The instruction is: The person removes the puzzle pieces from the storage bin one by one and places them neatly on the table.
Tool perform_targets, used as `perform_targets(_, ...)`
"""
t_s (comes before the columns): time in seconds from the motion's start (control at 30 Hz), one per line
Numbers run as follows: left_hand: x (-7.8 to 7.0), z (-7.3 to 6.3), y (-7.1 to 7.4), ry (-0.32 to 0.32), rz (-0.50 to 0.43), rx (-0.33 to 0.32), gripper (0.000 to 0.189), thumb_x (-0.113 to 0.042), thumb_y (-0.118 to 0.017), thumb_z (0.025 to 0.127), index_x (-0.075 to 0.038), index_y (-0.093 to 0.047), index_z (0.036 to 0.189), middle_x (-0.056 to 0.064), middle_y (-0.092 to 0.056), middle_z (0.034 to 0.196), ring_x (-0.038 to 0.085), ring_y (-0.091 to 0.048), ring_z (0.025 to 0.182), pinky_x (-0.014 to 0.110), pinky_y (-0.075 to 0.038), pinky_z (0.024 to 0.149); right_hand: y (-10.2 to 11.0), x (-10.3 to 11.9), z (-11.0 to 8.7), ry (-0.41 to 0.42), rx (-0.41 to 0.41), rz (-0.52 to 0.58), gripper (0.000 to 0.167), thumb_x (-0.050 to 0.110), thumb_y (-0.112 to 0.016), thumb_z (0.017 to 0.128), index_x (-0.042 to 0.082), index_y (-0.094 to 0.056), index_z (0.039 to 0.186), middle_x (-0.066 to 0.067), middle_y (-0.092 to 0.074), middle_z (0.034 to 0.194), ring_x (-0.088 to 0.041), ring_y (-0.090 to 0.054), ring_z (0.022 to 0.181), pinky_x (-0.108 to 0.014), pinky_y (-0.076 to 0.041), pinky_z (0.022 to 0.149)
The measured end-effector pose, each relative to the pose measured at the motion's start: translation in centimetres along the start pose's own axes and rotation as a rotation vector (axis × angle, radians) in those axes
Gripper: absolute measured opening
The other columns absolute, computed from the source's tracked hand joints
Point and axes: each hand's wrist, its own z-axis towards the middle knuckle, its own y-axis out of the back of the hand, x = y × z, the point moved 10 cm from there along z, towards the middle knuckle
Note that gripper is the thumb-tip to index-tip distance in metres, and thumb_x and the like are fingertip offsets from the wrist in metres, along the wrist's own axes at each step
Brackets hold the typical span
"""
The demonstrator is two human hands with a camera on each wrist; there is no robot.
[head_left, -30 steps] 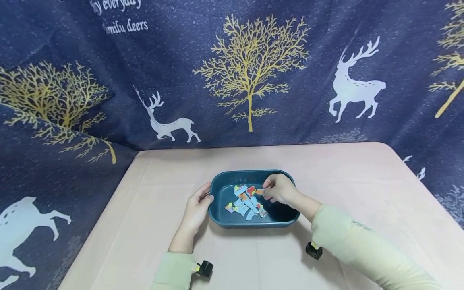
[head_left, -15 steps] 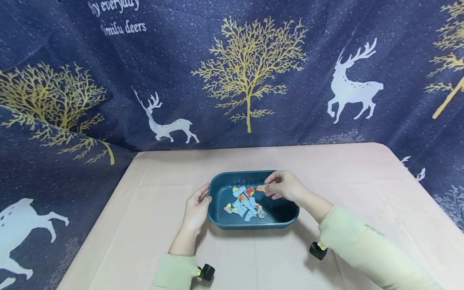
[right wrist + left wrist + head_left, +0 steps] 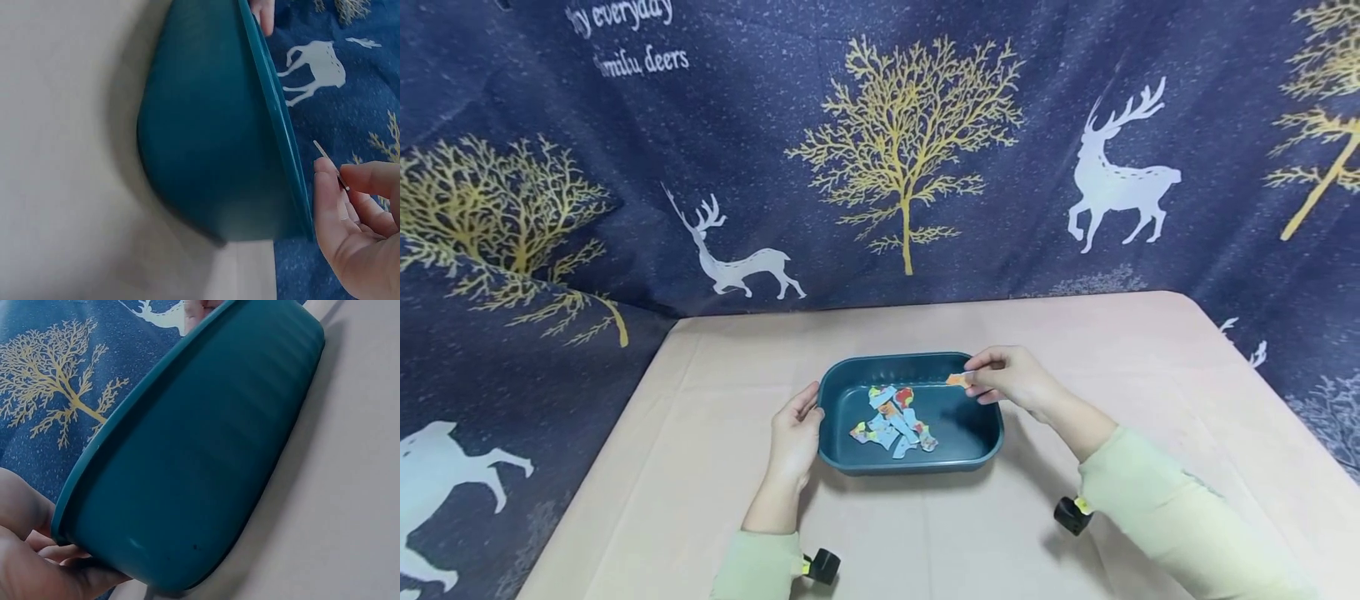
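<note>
A dark teal plastic basin [image 3: 917, 467] stands on the table, with several flat, irregular puzzle pieces [image 3: 891, 421] heaped inside toward its left. They show light blue, red, orange and yellow. My left hand [image 3: 795, 437] grips the basin's left end; in the left wrist view its thumb and fingers are at the rim. My right hand [image 3: 1018, 383] pinches a small orange puzzle piece [image 3: 957, 380] between thumb and fingers above the basin's right back corner. Only the thin edge of that puzzle piece [image 3: 330, 164] shows in the right wrist view, beside the basin wall [image 3: 212, 137].
A pale pink cloth covers the table [image 3: 715, 350]. Behind it hangs a dark blue curtain [image 3: 745, 150] printed with trees and deer. Black wrist cameras [image 3: 825, 567] are strapped below both sleeves.
My right hand has drawn the orange puzzle piece off the heap, up and right toward the basin's back corner. The left hand keeps its hold. The head view has shifted slightly.
</note>
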Motion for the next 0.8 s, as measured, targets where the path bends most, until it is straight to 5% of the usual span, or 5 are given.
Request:
perform_targets(0.47, 0.0, 0.0, 0.5, 0.025, -0.032, -0.045, 0.044, 0.005, -0.041, 0.092, 0.006, -0.044, 0.136, 0.026, -0.047, 0.139, 0.034, -0.045, 0.131, 0.04, -0.04, 0.11, 3.5, -1.9, -0.5, -0.002, -0.048, 0.102, 0.044, 0.009, -0.059, 0.091, -0.016, -0.046, 0.124, 0.0, -0.07, 0.086, -0.011, -0.07, 0.076, -0.035, -0.061, 0.079)
perform_targets(0.8, 0.0, 0.0, 0.4, 0.026, -0.06, -0.044, 0.043, 0.005, -0.039, 0.094, 0.007, -0.042, 0.137, 0.025, -0.045, 0.14, 0.035, -0.041, 0.134, 0.041, -0.036, 0.113, 5.7, -2.5, -1.1, 0.001, -0.072, 0.184, 0.031, 0.008, -0.06, 0.09, -0.009, -0.051, 0.114, 0.005, -0.068, 0.084, -0.008, -0.069, 0.077, -0.031, -0.061, 0.078)
